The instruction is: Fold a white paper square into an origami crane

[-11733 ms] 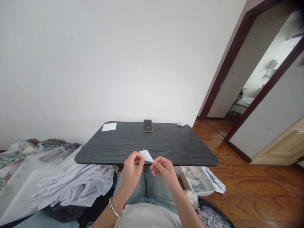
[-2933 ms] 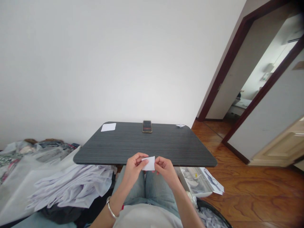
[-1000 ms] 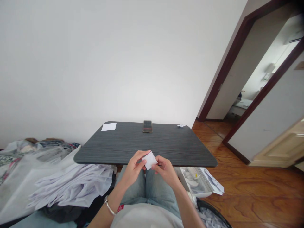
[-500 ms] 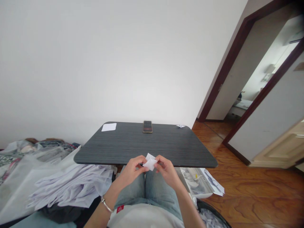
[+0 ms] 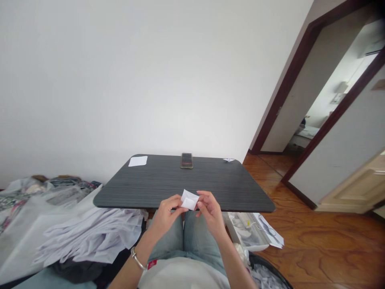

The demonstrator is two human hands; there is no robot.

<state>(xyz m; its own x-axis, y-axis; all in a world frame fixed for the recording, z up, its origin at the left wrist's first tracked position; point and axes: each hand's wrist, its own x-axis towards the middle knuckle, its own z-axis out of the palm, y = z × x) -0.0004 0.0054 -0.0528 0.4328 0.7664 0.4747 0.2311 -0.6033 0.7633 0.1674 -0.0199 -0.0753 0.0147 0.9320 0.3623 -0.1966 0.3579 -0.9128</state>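
Note:
A small folded white paper [image 5: 189, 200] is held in the air between both hands, just over the near edge of the dark grey table [image 5: 210, 184]. My left hand [image 5: 166, 213] pinches its left side with thumb and fingers. My right hand [image 5: 209, 210] grips its right side, fingers curled. My lap in blue jeans lies below the hands. A silver bracelet sits on my left wrist.
On the table's far side lie a white paper sheet [image 5: 138, 161], a phone [image 5: 187, 160] and a small folded paper figure [image 5: 229, 159]. A heap of white sheets [image 5: 90, 235] lies at the left. A white tray [image 5: 251, 235] sits on the wooden floor; an open doorway stands at right.
The paper went from a triangle to a small folded square, and its layers have been turned and opened between my fingers. Both hands stayed above my lap at the table edge.

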